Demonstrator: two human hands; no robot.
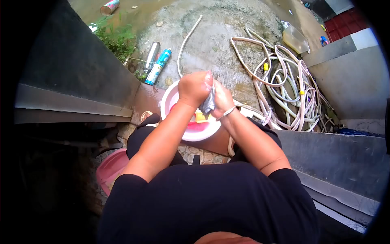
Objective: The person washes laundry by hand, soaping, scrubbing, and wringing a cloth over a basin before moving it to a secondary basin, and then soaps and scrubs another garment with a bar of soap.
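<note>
Both hands meet above a white basin [165,101] and hold a wet grey cloth [208,102] between them. My left hand [195,87] is closed in a fist, with whitish suds at its knuckles. Pressed against the cloth from the other side is my right hand [222,99], its fingers partly hidden; a bracelet [228,113] circles that wrist. Below the cloth, a yellow block [200,117], soap or sponge, shows in the basin. Something pinkish-red [194,127] lies around it; I cannot tell whether it is cloth or the basin's inside.
Beyond the basin lie a blue can [159,66] and a silver can [152,55]. A single hose [187,40] runs over wet concrete; a tangled hose pile [290,89] is at right. A clear container [295,38] stands behind it. Walls flank both sides. A pink basin [109,168] sits at lower left.
</note>
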